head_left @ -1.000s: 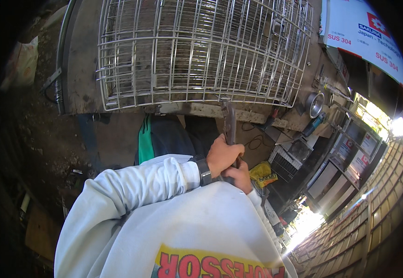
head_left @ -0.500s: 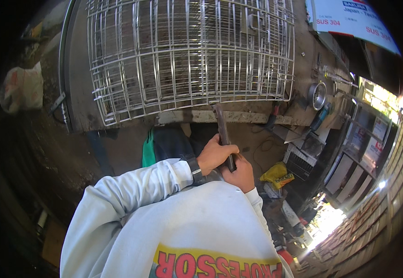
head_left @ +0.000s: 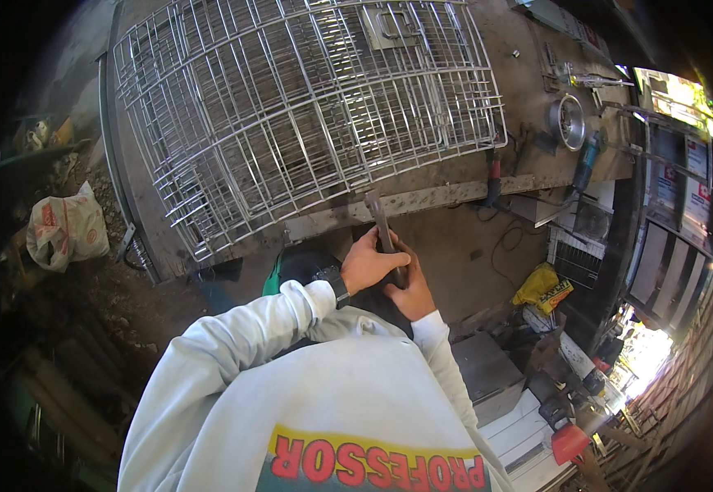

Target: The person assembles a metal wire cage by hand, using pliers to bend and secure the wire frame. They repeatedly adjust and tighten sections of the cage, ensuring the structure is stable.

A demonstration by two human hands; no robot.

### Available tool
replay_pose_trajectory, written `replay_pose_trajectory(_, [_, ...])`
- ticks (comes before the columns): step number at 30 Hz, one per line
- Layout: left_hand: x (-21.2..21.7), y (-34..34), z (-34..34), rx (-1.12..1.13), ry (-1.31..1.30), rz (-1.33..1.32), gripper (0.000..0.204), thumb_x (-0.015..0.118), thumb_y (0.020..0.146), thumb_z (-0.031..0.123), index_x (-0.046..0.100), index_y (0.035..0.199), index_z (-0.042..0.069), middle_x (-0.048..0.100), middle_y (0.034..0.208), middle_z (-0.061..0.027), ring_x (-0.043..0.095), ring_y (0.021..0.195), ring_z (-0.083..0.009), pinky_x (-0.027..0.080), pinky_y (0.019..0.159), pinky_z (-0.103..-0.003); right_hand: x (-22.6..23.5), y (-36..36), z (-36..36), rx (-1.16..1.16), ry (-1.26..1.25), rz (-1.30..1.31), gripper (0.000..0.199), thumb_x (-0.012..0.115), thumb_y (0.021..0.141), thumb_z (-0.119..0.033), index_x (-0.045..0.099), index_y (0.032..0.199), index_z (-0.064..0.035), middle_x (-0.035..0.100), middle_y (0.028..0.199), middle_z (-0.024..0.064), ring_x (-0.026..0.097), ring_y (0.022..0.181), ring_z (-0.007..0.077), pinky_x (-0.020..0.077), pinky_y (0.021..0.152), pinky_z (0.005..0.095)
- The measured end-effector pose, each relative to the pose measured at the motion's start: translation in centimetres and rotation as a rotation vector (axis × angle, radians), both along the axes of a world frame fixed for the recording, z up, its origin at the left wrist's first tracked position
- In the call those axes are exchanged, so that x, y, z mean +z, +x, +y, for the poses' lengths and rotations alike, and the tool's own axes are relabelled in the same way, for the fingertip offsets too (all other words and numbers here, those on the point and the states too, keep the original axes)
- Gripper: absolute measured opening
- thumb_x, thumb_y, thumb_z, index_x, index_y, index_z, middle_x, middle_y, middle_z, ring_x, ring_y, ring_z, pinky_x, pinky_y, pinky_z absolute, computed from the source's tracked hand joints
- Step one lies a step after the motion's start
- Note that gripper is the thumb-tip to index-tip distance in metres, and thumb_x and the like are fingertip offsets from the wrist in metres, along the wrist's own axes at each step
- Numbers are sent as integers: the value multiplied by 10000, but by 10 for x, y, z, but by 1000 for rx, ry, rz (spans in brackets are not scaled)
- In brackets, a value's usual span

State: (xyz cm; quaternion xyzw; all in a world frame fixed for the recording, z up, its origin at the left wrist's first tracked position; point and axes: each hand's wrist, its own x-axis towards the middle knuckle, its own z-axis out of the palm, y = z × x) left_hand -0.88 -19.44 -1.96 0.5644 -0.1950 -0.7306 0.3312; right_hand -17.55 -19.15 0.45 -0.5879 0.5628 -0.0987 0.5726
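Note:
My left hand (head_left: 368, 264), with a dark band on its wrist, is closed around a long, narrow, dark metal bar-like tool (head_left: 379, 220). Closed on the lower part of the same tool is my right hand (head_left: 413, 289), just right of the left one. The tool stands out from my hands toward the bench, its far end close to the bench's front edge; its exact kind is hard to make out. Beyond it lie stacked shiny wire grids (head_left: 341, 87), apart from both hands. A small metal plate with a loop handle (head_left: 379, 34) sits among the far wires.
On the brown bench (head_left: 528, 107) at right are a round metal bowl (head_left: 567, 121), a blue angle grinder (head_left: 587, 160) and a red-and-black power tool (head_left: 494, 179). A yellow bag (head_left: 542, 287) lies on the floor. A white plastic bag (head_left: 67, 228) lies at left.
The view has turned and shifted, so the wire grids appear tilted and more floor shows at right. Both hands still grip the tool, close to where they were against my body.

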Motion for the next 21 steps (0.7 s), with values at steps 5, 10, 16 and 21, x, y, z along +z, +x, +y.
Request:
replay_pose_trajectory(5, [-3, 7, 0, -40, -190, -208, 752, 834, 757, 356, 585, 1383, 23, 646, 1345, -187, 634, 1220, -322, 489, 1059, -402, -40, 4, -24, 78, 169, -341, 936, 781, 669, -92, 403, 1525, -90, 432, 1523, 144, 373, 1467, 329, 299, 1208, 442])
replay_pose_trajectory(10, [-18, 2, 8, 31, -191, -252, 749, 847, 756, 369, 595, 1376, 33, 600, 1393, -200, 553, 1308, -345, 437, 1112, -422, -59, -4, -37, 295, 165, -320, 1107, 728, 629, -42, 224, 1615, -24, 376, 1583, 156, 331, 1505, 287, 267, 1225, 388])
replay_pose_trajectory(16, [-5, -5, 0, 145, -179, -274, 680, 859, 759, 352, 631, 1323, 50, 627, 1308, -168, 587, 1238, -326, 446, 1094, -425, -53, 3, -51, 269, 202, -466, 944, 801, 693, -96, 381, 1538, -77, 411, 1525, 183, 356, 1474, 353, 314, 1205, 425])
replay_pose_trajectory(21, [-8, 4, -2, 149, -247, -352, 632, 880, 765, 380, 657, 1258, 54, 644, 1244, -150, 603, 1199, -315, 478, 1037, -411, -44, 16, -58, 334, 138, -459, 911, 770, 720, -101, 378, 1540, -57, 422, 1520, 185, 391, 1449, 361, 325, 1196, 418])
